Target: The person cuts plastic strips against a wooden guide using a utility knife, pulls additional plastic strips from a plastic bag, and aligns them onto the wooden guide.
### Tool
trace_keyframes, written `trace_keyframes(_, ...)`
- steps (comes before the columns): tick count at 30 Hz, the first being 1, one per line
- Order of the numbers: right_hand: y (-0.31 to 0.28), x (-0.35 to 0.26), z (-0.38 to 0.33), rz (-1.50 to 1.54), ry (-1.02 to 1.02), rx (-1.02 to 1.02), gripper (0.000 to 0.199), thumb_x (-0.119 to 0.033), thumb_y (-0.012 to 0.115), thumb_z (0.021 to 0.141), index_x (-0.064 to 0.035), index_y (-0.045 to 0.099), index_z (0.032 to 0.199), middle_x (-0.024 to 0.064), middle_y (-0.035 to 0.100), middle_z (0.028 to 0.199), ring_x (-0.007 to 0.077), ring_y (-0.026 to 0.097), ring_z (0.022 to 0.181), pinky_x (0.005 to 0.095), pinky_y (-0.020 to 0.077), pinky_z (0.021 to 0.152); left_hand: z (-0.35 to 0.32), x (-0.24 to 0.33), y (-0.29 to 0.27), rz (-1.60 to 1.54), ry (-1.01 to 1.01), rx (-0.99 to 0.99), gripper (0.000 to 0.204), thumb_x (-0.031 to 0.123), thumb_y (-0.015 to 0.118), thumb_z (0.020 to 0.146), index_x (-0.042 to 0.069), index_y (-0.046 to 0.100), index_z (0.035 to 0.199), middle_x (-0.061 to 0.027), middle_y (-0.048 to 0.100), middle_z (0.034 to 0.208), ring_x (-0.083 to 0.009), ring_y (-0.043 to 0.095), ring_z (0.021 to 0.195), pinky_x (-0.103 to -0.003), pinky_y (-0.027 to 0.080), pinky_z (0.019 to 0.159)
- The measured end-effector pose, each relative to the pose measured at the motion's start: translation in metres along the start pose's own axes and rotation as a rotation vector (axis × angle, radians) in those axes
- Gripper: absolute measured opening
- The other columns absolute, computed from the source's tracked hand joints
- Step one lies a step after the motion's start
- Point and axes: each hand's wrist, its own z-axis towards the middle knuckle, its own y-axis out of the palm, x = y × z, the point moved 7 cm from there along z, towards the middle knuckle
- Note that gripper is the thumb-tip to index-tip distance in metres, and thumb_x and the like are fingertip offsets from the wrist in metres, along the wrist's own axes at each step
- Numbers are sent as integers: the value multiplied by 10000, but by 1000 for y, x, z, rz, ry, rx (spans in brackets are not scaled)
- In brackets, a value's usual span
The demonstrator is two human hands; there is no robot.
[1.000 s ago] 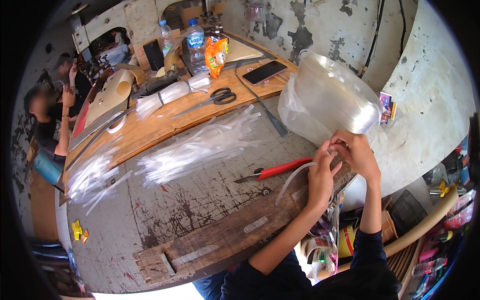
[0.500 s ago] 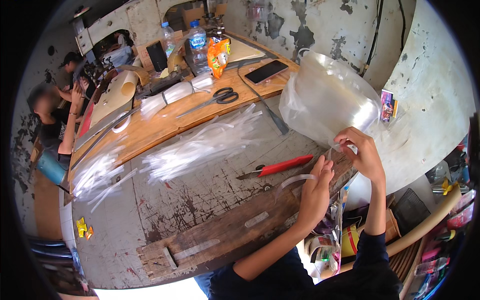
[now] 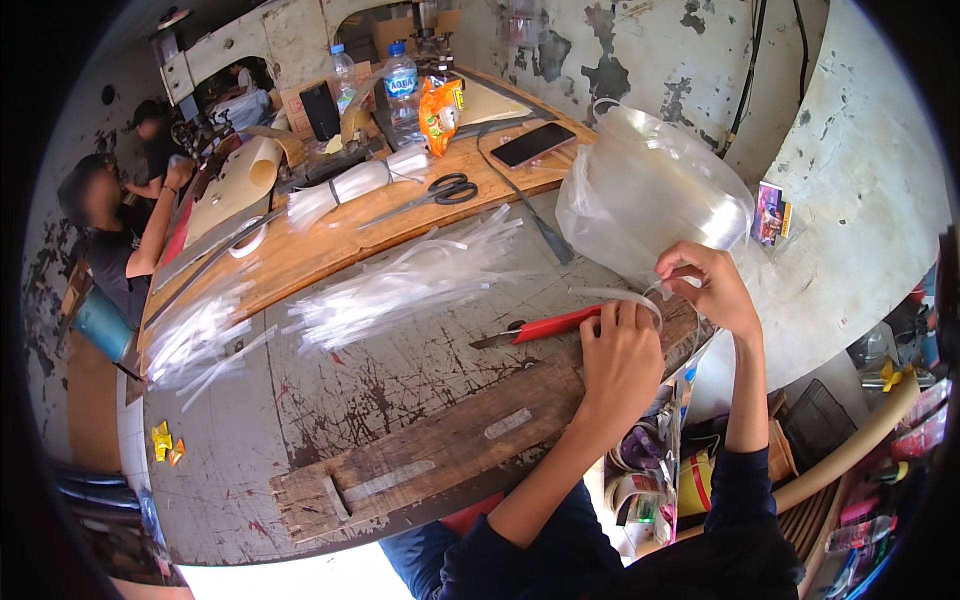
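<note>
My left hand (image 3: pixel 624 360) is closed over the wooden board (image 3: pixel 450 440), its curled fingers on a clear plastic strip (image 3: pixel 612 293) that arcs out past the fingertips. Those fingers cover the end of the red handle of a knife (image 3: pixel 550 326); whether they touch it I cannot tell. My right hand (image 3: pixel 708 285), a little farther right, pinches the strip between thumb and fingers. Behind both hands stands a big roll of clear plastic (image 3: pixel 660 190) in a thin bag. A heap of loose plastic strips (image 3: pixel 400 285) lies on the grey worktop (image 3: pixel 230 480).
A second strip pile (image 3: pixel 195 330) lies at the left. Along the wooden ledge are scissors (image 3: pixel 430 200), a tied strip bundle (image 3: pixel 355 187), a phone (image 3: pixel 533 145), an orange packet (image 3: pixel 438 115) and water bottles (image 3: pixel 399 90). Another person (image 3: pixel 120 230) sits at far left.
My left hand has turned knuckles-up and its fingers now cover the knife handle's end. The strip's loose end has swung from below the handle to above it. My right hand keeps its pinch.
</note>
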Motion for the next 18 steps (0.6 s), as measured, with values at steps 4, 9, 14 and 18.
trace_keyframes(4, -16, -13, -21, -111, -103, 176, 254, 153, 580, 651, 15, 570, 863, 94, 587, 876, 232, 580, 819, 312, 487, 749, -18, 14, -13, -91, 55, 67, 279, 70, 542, 714, -55, 566, 963, -149, 554, 1054, -279, 509, 918, -396, 401, 744)
trace_keyframes(9, 4, -47, -47, -228, -104, 106, 296, 132, 593, 641, -7, 591, 901, 99, 577, 940, 261, 576, 858, 323, 482, 743, -48, 24, -26, -164, 42, -84, 291, 23, 516, 738, -90, 542, 1005, -172, 557, 1032, -291, 510, 892, -380, 430, 782)
trace_keyframes(14, 40, -46, -55, -306, -165, 59, 223, 52, 630, 672, -14, 612, 884, 93, 582, 921, 264, 567, 834, 338, 484, 699, -66, 20, -50, -268, -18, -123, 277, 30, 518, 776, -94, 532, 1023, -176, 554, 1039, -302, 512, 904, -367, 431, 803)
trace_keyframes(18, 55, -74, -64, -293, -351, -21, 175, -15, 654, 658, -20, 623, 831, 77, 595, 894, 239, 566, 784, 319, 484, 651, -90, 27, -86, -250, 6, -138, 308, 37, 523, 783, -67, 522, 1073, -166, 556, 1027, -295, 513, 887, -372, 431, 800)
